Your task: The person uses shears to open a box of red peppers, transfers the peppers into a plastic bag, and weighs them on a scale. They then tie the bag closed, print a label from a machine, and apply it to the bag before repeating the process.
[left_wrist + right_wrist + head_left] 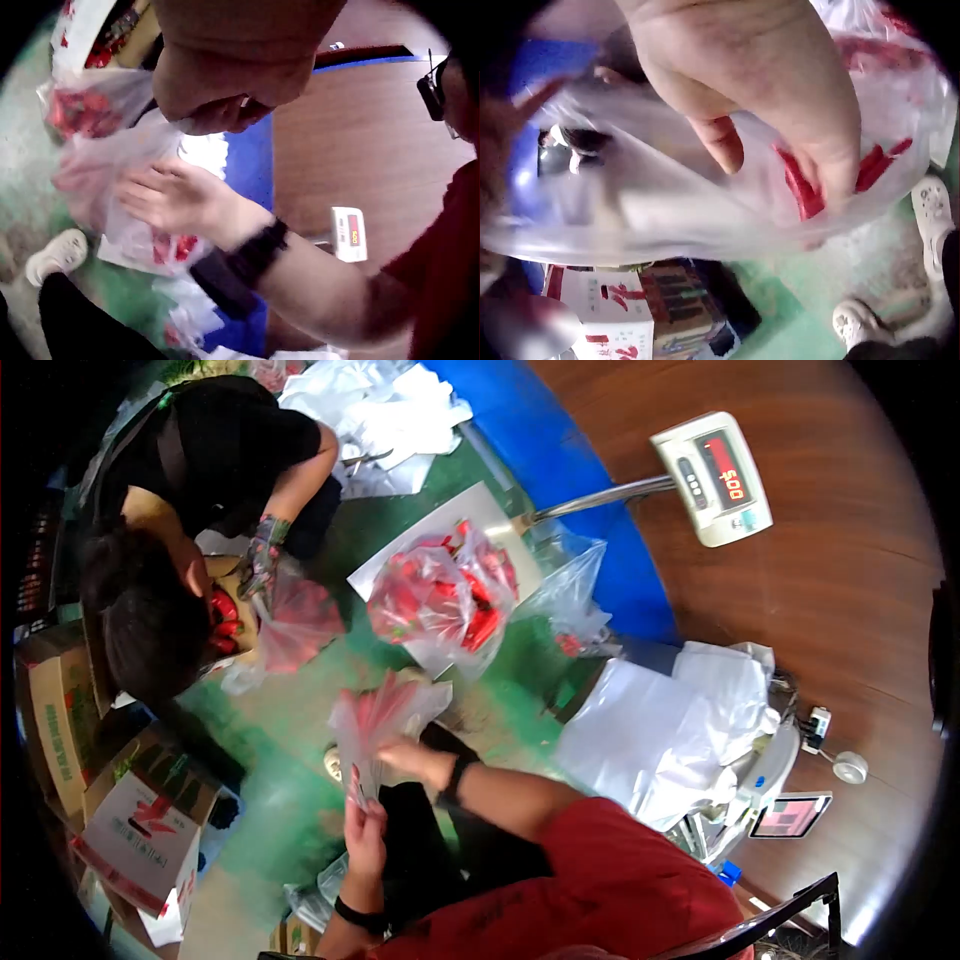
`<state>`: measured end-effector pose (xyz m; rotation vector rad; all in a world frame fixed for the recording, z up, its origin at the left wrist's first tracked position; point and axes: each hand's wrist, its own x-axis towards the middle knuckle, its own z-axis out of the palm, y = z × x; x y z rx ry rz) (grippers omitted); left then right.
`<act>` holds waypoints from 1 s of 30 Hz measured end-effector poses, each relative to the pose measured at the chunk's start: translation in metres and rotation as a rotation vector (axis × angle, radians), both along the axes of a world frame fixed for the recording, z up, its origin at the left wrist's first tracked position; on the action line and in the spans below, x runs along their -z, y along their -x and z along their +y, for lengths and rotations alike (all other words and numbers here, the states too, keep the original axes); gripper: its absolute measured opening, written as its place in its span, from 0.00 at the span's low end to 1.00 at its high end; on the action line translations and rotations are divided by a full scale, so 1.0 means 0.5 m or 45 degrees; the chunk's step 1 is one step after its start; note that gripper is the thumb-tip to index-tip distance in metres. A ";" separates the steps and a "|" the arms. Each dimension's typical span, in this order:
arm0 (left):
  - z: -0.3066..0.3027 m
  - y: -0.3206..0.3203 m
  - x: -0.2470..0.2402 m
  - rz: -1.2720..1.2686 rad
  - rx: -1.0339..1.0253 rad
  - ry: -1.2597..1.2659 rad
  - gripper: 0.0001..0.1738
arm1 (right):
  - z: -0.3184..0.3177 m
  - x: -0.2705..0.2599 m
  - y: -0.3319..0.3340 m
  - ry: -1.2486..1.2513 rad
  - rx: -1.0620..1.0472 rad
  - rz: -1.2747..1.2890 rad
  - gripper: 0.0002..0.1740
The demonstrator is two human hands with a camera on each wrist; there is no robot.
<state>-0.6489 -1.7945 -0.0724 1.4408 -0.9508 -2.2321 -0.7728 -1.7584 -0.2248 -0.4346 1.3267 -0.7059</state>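
Note:
A clear plastic bag (pixel 370 725) of red chili peppers (pixel 802 184) hangs in front of the person. The left hand (pixel 366 838) grips the bag's gathered top; in the left wrist view the left hand (pixel 232 82) has its fingers curled on the film. The right hand (pixel 415 762) lies against the bag's side with fingers extended, as the left wrist view shows of the right hand (pixel 176 199). In the right wrist view, the right hand (pixel 757 90) has its thumb pointing down, and its fingertips overlap the peppers.
A larger bag of red peppers (pixel 440 595) sits on a scale plate (pixel 490 510) whose display (pixel 722 472) is lit. Another person (pixel 215 450) bends over a box of peppers at left. Cartons (pixel 140 840) stand lower left; white plastic bags (pixel 640 730) lie at right.

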 end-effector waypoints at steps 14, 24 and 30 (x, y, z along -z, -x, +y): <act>-0.023 -0.235 0.525 -1.020 0.517 0.349 0.19 | 0.084 -0.408 1.011 0.400 1.615 1.368 0.40; -0.132 -0.110 0.528 -1.432 0.677 0.290 0.29 | 0.078 -0.431 1.101 0.388 1.605 1.098 0.22; -0.169 0.248 0.391 -0.882 0.635 1.145 0.37 | 0.067 -0.222 0.946 0.240 1.366 1.123 0.25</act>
